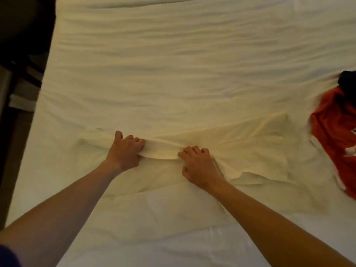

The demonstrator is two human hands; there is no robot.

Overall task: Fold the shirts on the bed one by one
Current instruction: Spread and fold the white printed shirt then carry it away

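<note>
Bed (173, 64) holds red shirt (335, 135) nearby.

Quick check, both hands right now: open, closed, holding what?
Left hand: fingers curled, gripping a fold of the pale cream shirt lying on the white bed sheet.
Right hand: fingers curled, gripping the same fold.

No word, number or brand can be read anywhere in this view. The only candidate is the red shirt (335, 135) at the right edge of the bed (173, 64), which carries white marks on its front; they may be part of a print or lettering, but they are cut off by the frame and too blurred to make out.
</note>
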